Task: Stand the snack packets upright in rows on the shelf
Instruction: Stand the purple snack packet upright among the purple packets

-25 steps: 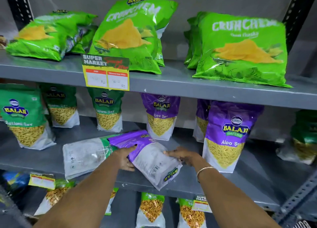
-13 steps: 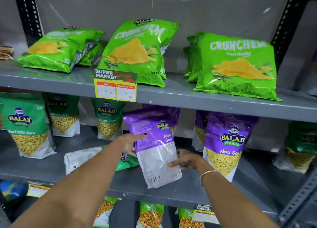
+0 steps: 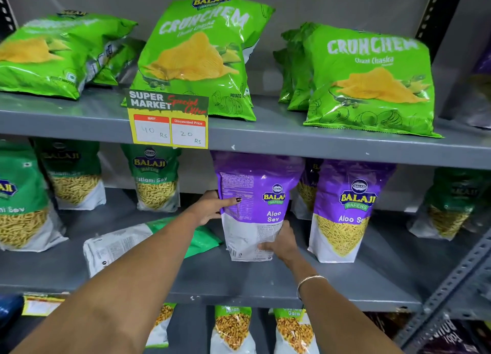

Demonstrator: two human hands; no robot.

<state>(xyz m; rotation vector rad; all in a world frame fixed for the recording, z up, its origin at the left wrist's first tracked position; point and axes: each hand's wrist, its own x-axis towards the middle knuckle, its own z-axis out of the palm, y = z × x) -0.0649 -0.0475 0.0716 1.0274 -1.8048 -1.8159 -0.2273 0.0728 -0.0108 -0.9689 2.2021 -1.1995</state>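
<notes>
A purple Aloo Sev packet (image 3: 255,194) stands upright on the grey middle shelf (image 3: 239,282), back side facing me. My left hand (image 3: 212,207) grips its left edge with the thumb across the print. My right hand (image 3: 281,243) holds its lower right corner. A green packet (image 3: 119,244) lies flat on the shelf to the left, under my left forearm. Another purple Aloo Sev packet (image 3: 348,210) stands upright just to the right. Green sev packets (image 3: 156,178) stand upright further left.
Green Crunchem chip bags (image 3: 372,79) lean on the top shelf above a yellow price tag (image 3: 170,125). More packets (image 3: 233,327) stand on the shelf below. A perforated steel upright (image 3: 451,284) runs along the right.
The purple packet went from lying flat in both hands to upright, then moved back and right beside the standing purple packet. The view moved closer to the shelf.
</notes>
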